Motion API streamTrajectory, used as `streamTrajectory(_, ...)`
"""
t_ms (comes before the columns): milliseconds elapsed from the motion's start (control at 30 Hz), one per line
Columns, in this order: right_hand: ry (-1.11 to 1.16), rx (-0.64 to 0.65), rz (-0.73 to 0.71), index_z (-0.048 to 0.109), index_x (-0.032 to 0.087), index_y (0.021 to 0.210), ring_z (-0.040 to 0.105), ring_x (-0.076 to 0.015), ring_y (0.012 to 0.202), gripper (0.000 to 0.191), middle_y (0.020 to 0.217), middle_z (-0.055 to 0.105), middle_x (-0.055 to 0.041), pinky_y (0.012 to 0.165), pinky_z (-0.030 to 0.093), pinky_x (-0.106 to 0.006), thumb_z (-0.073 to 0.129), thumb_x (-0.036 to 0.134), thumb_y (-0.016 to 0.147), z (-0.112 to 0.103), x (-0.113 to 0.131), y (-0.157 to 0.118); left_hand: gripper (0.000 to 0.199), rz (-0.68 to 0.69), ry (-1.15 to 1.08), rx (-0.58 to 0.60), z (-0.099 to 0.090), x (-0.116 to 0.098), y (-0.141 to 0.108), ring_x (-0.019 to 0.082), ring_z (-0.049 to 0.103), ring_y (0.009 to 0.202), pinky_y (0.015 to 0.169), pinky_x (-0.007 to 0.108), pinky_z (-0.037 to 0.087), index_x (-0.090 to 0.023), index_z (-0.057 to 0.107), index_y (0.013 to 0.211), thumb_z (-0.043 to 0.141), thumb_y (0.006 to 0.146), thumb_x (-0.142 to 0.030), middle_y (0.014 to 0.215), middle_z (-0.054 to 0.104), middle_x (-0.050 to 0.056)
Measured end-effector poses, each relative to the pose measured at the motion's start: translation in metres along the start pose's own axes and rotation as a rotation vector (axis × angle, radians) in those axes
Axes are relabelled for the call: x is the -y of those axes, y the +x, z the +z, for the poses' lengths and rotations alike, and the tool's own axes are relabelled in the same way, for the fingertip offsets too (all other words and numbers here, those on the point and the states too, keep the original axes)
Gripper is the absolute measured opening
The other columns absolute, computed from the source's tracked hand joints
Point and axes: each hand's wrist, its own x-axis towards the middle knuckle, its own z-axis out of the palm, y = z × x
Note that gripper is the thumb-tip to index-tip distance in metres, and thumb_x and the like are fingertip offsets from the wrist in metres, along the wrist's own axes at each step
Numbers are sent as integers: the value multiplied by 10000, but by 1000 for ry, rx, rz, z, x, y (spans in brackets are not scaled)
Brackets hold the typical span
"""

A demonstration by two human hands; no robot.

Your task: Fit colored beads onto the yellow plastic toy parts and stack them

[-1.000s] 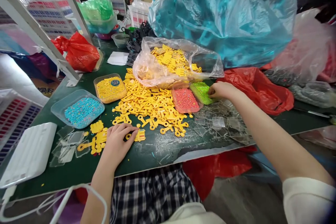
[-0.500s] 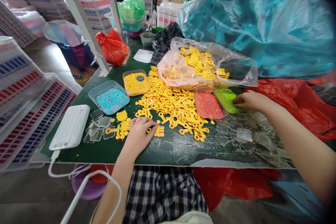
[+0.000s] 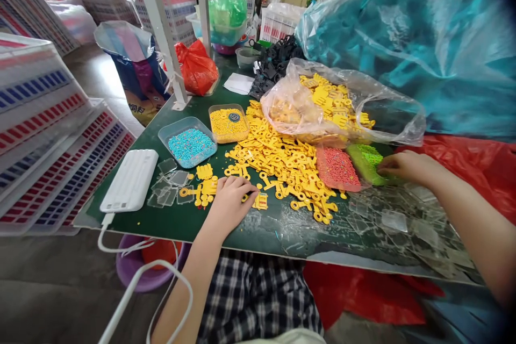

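Note:
My left hand point(image 3: 234, 201) rests on the table with its thumb and fingertips closed on a small yellow plastic piece point(image 3: 261, 201), which has rows of coloured beads in its frame. My right hand point(image 3: 405, 166) reaches to the far right, with bent fingertips at the edge of a tray of green beads point(image 3: 368, 157); what they pinch, if anything, is hidden. Beside that tray is a tray of red beads point(image 3: 338, 167). A large heap of yellow plastic pieces point(image 3: 278, 153) lies between the hands. More yellow pieces point(image 3: 207, 189) lie left of my left hand.
Trays of blue beads point(image 3: 191, 145) and yellow beads point(image 3: 228, 124) stand at left, near a white power bank point(image 3: 129, 180) with a cable. Clear plastic squares point(image 3: 393, 220) lie at right. Behind the heap are an open plastic bag point(image 3: 290, 110) and black parts point(image 3: 276, 64).
The whole view has shifted, so the table appears further right and slightly tilted. Both hands keep nearly the same places relative to the bead trays and the yellow piece.

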Motion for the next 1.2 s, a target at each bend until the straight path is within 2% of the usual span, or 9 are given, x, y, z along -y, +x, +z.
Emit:
streamTrajectory(100, -64, 52, 20, 730, 192, 654, 497, -179, 686, 224, 756, 706, -90, 605, 207, -325, 675, 315, 833, -9, 10, -13, 143, 7, 8, -3, 1, 1, 0, 211, 587, 998, 931, 399, 367, -228, 697, 912, 564, 943, -272, 987, 700, 18)
streamTrajectory(200, -107, -133, 5, 738, 160, 868, 527, -205, 716, 204, 843, 718, -132, 612, 233, -326, 612, 318, 898, -20, 42, -40, 147, -5, 9, 4, 1, 1, 0, 212, 583, 1000, 930, 398, 362, -218, 700, 915, 564, 944, -267, 996, 698, 19)
streamTrajectory(233, -70, -216, -55, 729, 154, 882, 544, -205, 701, 237, 808, 716, -126, 611, 262, -325, 585, 339, 921, -25, 58, -52, 147, -9, 4, 5, 1, 1, 0, 210, 582, 1000, 928, 396, 361, -218, 699, 911, 564, 944, -264, 998, 697, 19)
streamTrajectory(300, 47, -364, -311, 702, 166, 855, 581, -195, 684, 320, 764, 713, -103, 650, 338, -330, 511, 399, 963, -34, 96, -82, 139, -14, -10, 4, 1, 0, 0, 203, 581, 997, 925, 391, 356, -221, 695, 900, 567, 941, -256, 995, 696, 13)
streamTrajectory(367, 148, -487, -532, 669, 188, 869, 612, -183, 727, 264, 801, 723, -80, 712, 379, -322, 511, 373, 973, -44, 135, -112, 130, -19, -24, 2, 1, -1, 0, 195, 581, 991, 932, 392, 342, -225, 689, 883, 573, 938, -247, 986, 697, 5)
streamTrajectory(433, 275, -470, -676, 637, 198, 920, 612, -166, 742, 115, 815, 727, -42, 742, 385, -313, 555, 267, 960, -48, 172, -139, 129, -28, -32, 4, 1, -3, 0, 192, 581, 992, 937, 401, 325, -226, 686, 870, 579, 938, -247, 980, 696, 1)
streamTrajectory(600, 555, -275, -807, 627, 187, 885, 587, -153, 762, 168, 828, 718, -6, 764, 393, -303, 497, 230, 983, -28, 229, -162, 100, -47, -23, 16, 1, -6, 2, 198, 582, 991, 934, 420, 301, -227, 686, 849, 638, 910, -290, 982, 692, 1)
streamTrajectory(867, 625, -232, -789, 651, 184, 917, 567, -174, 827, 161, 902, 717, -23, 760, 422, -310, 517, 254, 972, 7, 239, -147, 123, -43, -18, 41, 0, -8, 3, 212, 570, 1019, 946, 436, 297, -239, 679, 862, 600, 929, -303, 1003, 691, 9)
streamTrajectory(1200, 753, -119, -734, 681, 222, 898, 570, -170, 858, 159, 905, 703, -25, 754, 450, -328, 548, 287, 958, 10, 235, -145, 167, -43, -29, 52, 2, -5, 4, 212, 562, 999, 934, 431, 300, -246, 673, 877, 546, 957, -320, 980, 677, 7)
